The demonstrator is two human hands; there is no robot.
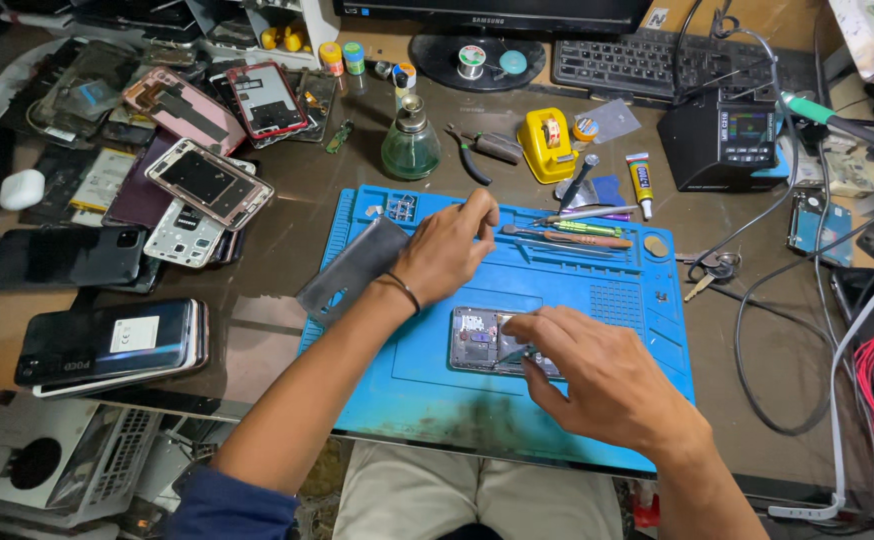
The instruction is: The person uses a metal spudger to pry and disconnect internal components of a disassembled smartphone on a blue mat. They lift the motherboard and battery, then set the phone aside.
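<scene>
Centre frame, on the blue mat (417,390), the right hand (597,375) pinches the opened phone (477,338). The left hand (447,250) reaches, fingers loosely curled (grip unclear), toward the tools (582,237) in the mat's tray; a grey back cover (352,268) lies beside it.

My phone (477,338) lies flat on the blue mat (597,300) in front of me, back cover off, its grey insides and metal shields facing up. My right hand (597,375) covers its right half. Up by my left hand (447,250), thin tools (582,238) lie side by side in the mat's tray.
</scene>
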